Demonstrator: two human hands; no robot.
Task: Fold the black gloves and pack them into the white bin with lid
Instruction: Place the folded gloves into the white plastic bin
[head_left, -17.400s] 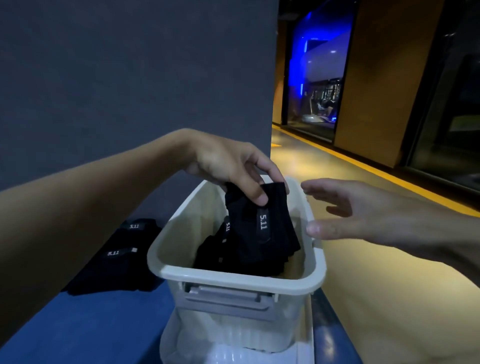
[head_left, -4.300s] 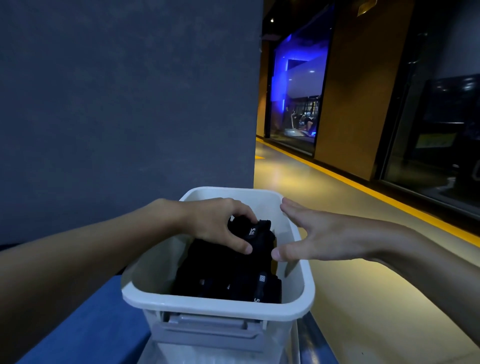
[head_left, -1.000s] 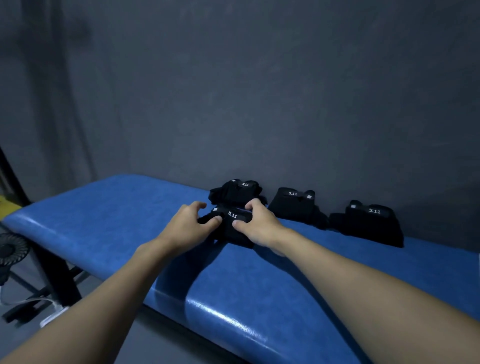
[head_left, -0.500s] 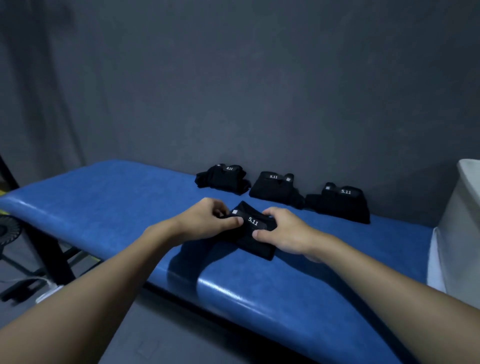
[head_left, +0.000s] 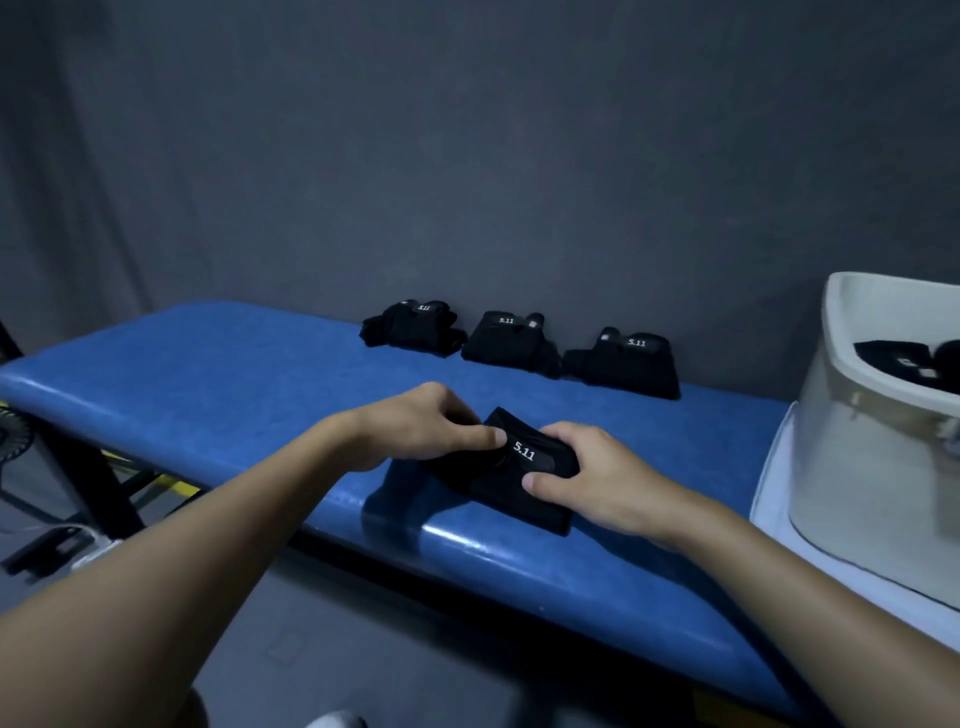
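A black glove (head_left: 511, 478) with a white "5.11" label lies near the front edge of the blue padded bench (head_left: 208, 374). My left hand (head_left: 421, 431) pinches its left end and my right hand (head_left: 592, 478) grips its right end. Three more black glove bundles sit in a row by the wall: one at the left (head_left: 410, 328), one in the middle (head_left: 511, 340) and one at the right (head_left: 626, 361). The white bin (head_left: 857, 447) stands at the bench's right end on its white lid (head_left: 774, 499), with black gloves (head_left: 904, 364) inside it.
A dark grey wall (head_left: 467, 156) runs right behind the bench. Black bench legs (head_left: 98, 493) and a fan (head_left: 13, 436) are at the lower left over a grey floor (head_left: 363, 654).
Both hands have pulled one glove from the row toward the front edge of the bench. My view has swung right, so the white bin now shows.
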